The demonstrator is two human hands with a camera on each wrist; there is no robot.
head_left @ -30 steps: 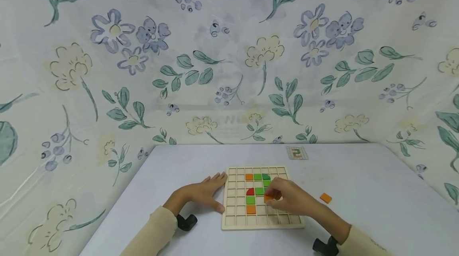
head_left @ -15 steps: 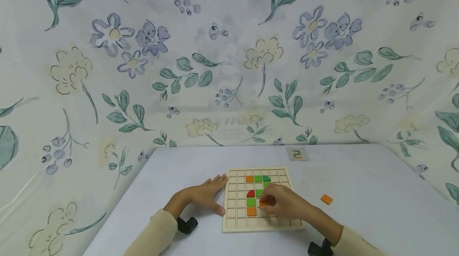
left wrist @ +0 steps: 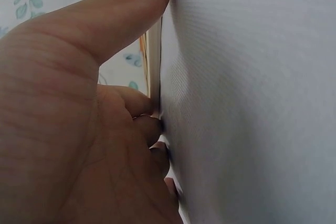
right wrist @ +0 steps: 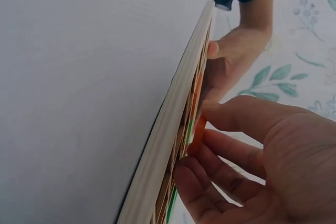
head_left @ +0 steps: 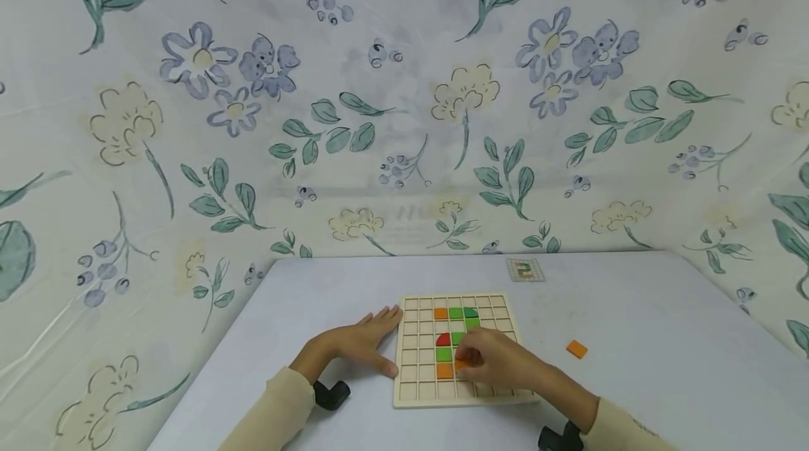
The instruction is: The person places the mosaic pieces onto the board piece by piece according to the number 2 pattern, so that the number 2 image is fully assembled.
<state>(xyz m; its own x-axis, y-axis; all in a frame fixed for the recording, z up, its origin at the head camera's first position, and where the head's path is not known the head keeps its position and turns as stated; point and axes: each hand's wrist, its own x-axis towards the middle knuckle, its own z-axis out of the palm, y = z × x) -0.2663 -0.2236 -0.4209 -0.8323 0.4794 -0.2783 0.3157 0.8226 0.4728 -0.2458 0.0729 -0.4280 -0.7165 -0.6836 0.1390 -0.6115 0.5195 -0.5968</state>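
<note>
A wooden grid board (head_left: 415,390) lies flat on the table, with several orange, green and red tiles set in its cells. My left hand (head_left: 359,344) rests at the board's left edge, thumb and fingers spread and touching it. Over the lower middle of the board, my right hand (head_left: 499,360) pinches an orange square tile (right wrist: 198,136) between thumb and fingers. That tile is tilted against the grid in the right wrist view, just right of the set orange tile (head_left: 445,371). The right hand hides some cells beneath it.
A loose orange tile (head_left: 576,349) lies on the white table (head_left: 632,310) to the right of the board. A small pattern card (head_left: 525,270) lies near the back edge. A flowered cloth (head_left: 404,121) hangs behind the table.
My right hand has moved left and slightly toward me over the board with the orange tile, coming beside the set orange one. The left hand has stayed in place.
</note>
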